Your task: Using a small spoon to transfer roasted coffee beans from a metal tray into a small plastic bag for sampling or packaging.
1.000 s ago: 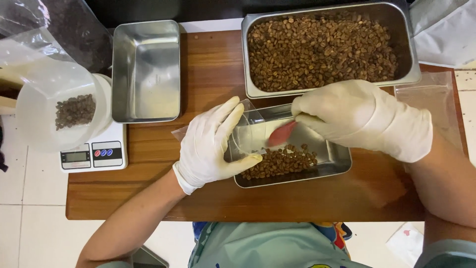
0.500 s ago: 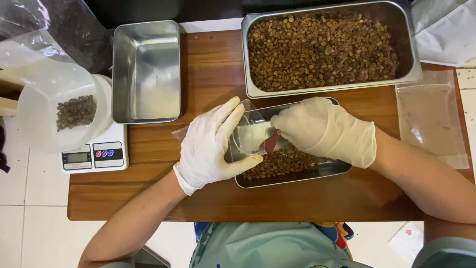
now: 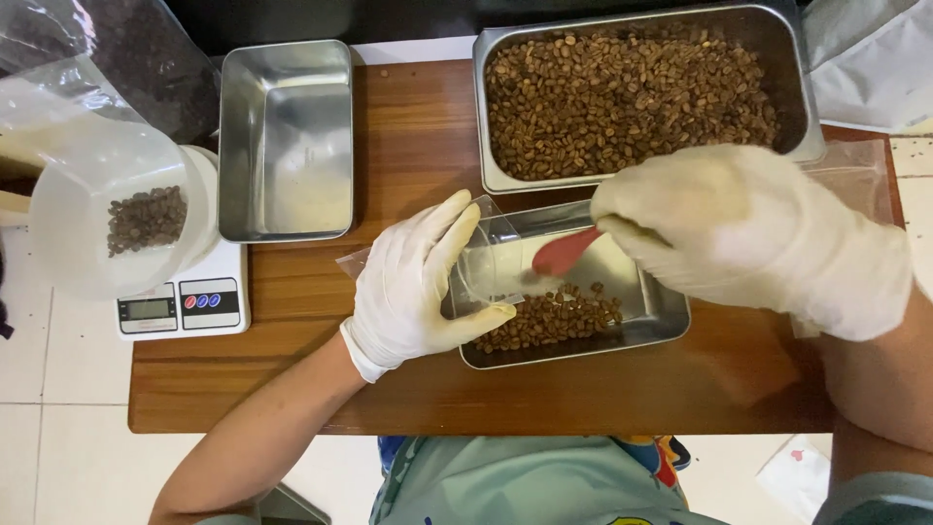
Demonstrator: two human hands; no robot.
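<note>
Both my hands wear white gloves. My left hand [image 3: 413,287] holds a clear plastic bag [image 3: 491,267] open over a small steel tray [image 3: 646,326] that has coffee beans [image 3: 554,319] in its near half. My right hand [image 3: 753,233] grips a red scoop [image 3: 566,252], whose tip points into the mouth of the bag. The right hand hides the tray's right end.
A large steel pan [image 3: 641,97] full of beans stands at the back right; an empty steel tray [image 3: 287,141] at the back left. A digital scale [image 3: 180,301] at the left carries a white container with some beans [image 3: 146,219]. Clear bags [image 3: 860,170] lie at the right edge.
My right hand has drawn back to the right and risen toward the camera, so the red scoop shows again at the bag's mouth. The left hand holds still.
</note>
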